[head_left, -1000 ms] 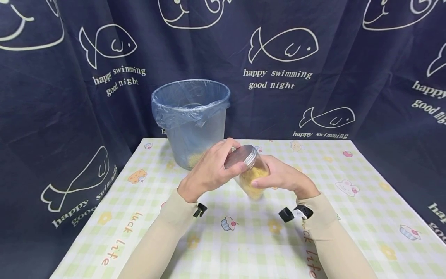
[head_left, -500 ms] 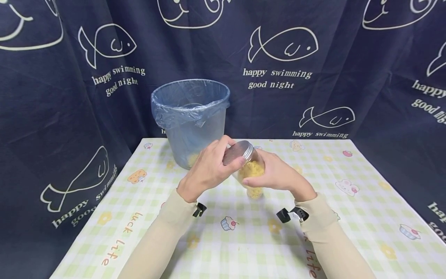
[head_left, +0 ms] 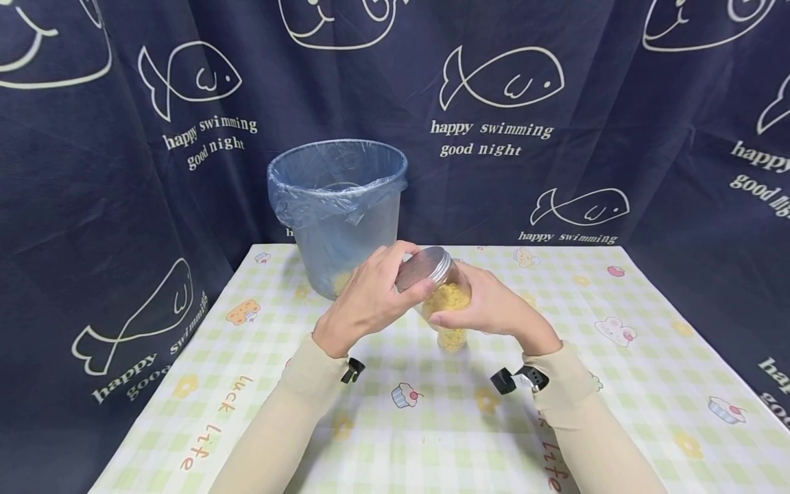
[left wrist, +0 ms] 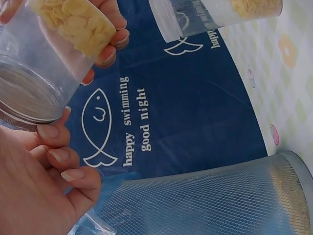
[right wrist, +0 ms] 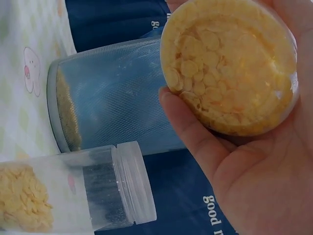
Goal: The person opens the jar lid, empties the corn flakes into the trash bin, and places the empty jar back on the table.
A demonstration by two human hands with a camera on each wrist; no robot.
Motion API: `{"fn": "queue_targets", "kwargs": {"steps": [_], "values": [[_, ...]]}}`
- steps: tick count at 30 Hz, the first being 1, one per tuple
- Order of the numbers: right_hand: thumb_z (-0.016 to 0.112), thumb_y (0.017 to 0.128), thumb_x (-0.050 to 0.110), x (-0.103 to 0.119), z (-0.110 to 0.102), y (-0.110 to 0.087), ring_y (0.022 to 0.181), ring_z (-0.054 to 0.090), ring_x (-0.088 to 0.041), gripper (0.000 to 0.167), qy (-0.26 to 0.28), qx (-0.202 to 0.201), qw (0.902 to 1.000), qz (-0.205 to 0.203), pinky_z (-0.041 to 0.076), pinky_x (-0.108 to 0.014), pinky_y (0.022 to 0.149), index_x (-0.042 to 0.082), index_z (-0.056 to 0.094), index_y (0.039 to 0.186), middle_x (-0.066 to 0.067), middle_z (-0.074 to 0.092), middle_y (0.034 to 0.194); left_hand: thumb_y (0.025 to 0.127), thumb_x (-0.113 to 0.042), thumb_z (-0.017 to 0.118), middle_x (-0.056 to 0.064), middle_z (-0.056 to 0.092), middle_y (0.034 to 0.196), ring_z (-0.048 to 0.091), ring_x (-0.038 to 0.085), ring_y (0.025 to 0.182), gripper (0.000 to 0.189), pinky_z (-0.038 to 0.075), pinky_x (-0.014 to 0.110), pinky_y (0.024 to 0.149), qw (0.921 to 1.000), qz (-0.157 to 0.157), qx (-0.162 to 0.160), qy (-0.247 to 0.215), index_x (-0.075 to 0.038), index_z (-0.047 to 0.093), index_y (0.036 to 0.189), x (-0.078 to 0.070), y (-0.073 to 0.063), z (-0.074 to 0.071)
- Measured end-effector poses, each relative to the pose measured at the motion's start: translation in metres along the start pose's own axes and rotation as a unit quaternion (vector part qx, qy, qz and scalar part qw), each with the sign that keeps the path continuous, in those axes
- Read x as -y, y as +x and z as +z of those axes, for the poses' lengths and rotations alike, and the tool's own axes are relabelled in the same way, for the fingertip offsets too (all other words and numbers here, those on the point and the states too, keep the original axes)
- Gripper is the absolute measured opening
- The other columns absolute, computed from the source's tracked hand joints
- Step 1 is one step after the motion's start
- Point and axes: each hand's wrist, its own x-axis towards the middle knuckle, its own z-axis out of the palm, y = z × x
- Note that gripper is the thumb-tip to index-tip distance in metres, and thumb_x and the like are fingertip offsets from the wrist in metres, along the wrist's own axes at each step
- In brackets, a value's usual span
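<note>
Head view: against one second ago, the held jar (head_left: 450,296) appears slightly higher above the checked desk (head_left: 457,446), with a second jar (head_left: 452,341) more exposed; the lid (head_left: 422,270) is judged not yet off. Left wrist: the lid is gripped by the left hand's (left wrist: 44,186) fingers. Right wrist: the body is grasped by the right hand (right wrist: 264,171), flakes (right wrist: 210,73) seen through the base; a lined bin (right wrist: 117,98) is backed by navy curtain (right wrist: 107,22).
</note>
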Motion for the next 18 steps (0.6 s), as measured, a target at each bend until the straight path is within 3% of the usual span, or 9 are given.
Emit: {"fn": "queue_targets", "kwargs": {"steps": [9,15,18], "values": [[0.086,0.081,0.022,-0.006,-0.001,0.0,0.104,0.067,-0.022,0.067,0.082,0.035,0.9958,-0.019,0.054,-0.029,0.093,0.01,0.056,0.14,-0.005,0.069,0.122,0.096,-0.066,0.049,-0.008,0.062,0.127,0.056,0.009,0.112,0.061,0.051,0.034,0.089,0.9996,0.026,0.01,0.002,-0.022,0.057,0.137,0.0,0.0,0.0],[0.08,0.084,0.017,-0.016,-0.004,0.0,0.119,0.063,-0.025,0.067,0.158,0.071,0.9842,-0.039,0.048,-0.029,0.106,0.005,0.052,0.145,-0.009,0.065,0.133,0.098,-0.062,0.05,-0.007,0.061,0.127,0.055,0.009,0.114,0.058,0.049,0.032,0.094,0.9983,0.052,0.023,-0.013,-0.022,0.056,0.139,0.0,0.0,-0.001],[0.077,0.085,0.017,-0.02,-0.004,-0.001,0.117,0.065,-0.025,0.065,0.196,0.09,0.9753,-0.049,0.049,-0.03,0.105,0.002,0.052,0.143,-0.011,0.066,0.131,0.098,-0.063,0.049,-0.009,0.06,0.124,0.054,0.008,0.11,0.058,0.049,0.03,0.092,0.9976,0.062,0.025,-0.019,-0.023,0.056,0.139,-0.001,0.0,-0.001]]}}
